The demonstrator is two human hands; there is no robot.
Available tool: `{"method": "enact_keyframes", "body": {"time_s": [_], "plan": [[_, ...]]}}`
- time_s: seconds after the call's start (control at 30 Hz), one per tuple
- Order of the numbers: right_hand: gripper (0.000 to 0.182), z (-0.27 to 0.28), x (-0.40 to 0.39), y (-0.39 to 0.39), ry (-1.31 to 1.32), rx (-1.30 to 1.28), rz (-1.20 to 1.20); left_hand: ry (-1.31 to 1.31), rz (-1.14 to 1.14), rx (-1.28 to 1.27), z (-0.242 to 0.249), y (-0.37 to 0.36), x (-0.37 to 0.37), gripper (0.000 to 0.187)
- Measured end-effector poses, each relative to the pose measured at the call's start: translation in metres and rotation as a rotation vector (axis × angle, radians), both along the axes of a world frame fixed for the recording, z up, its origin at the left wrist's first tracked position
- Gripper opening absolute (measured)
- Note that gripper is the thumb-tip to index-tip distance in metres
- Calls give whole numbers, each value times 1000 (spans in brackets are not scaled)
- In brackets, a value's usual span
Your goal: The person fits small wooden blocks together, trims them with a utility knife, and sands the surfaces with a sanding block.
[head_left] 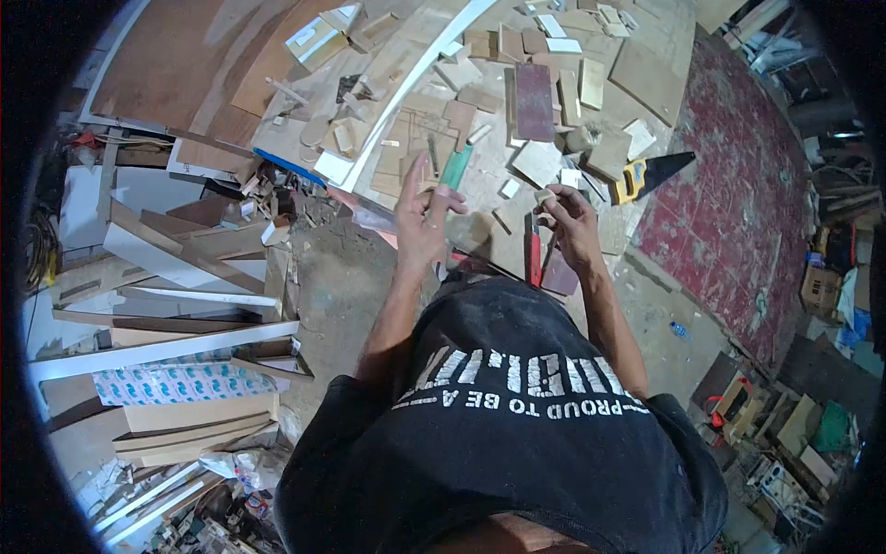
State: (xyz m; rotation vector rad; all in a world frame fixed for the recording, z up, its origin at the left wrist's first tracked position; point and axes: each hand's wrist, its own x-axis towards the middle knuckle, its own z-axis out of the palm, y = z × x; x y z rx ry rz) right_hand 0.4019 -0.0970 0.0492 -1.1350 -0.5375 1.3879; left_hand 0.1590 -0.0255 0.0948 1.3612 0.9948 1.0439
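Observation:
My left hand (425, 222) is over the front of the cluttered worktable, its index finger stretched out and thumb apart. Its thumb side overlaps the lower end of a long green object (455, 167) with a pale tip. My right hand (574, 226) pinches a small pale wood piece (544, 196) between thumb and fingertips. Just below those fingertips, a red-handled tool (534, 254) lies at the table's front edge. A small wood strip (502, 221) and a white block (509, 188) lie between the hands.
A handsaw with a yellow handle (633, 180) lies at the table's right edge. Wood offcuts, including a dark red board (534, 102), cover the worktable (480, 208). Stacked boards (185, 355) stand at left. A worn red panel (729, 203) is at right.

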Motion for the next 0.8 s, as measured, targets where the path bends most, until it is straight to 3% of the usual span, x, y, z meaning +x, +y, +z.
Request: {"method": "enact_keyframes", "body": {"time_s": [0.1,0.17,0.3,0.37,0.4,0.47,0.57,0.7,0.8], "plan": [[25,-22,12,-12,13,-46,-30,-95,51,-94,-49,2,-8,56],[25,-32,20,-20,35,-64,-57,259,120,-170,-71,1,-14,55],[23,-45,38,-40,60,-173,-127,432,130,-284,-133,-16,-15,59],[24,-52,45,-49,82,-156,-150,809,13,-126,-151,-26,-6,65],[24,-53,45,-52,83,-158,-152,810,10,-126,-157,-28,1,65],[25,-53,46,-55,72,-202,-170,1123,-113,-116,-165,-32,20,71],[25,-55,45,-57,73,-214,-148,1185,-165,-43,-147,-34,44,66],[25,-59,43,-56,70,-196,-114,1134,-188,-49,-193,-31,40,61],[25,-52,40,-56,72,-206,-155,982,-3,31,-198,-29,34,54]]}}
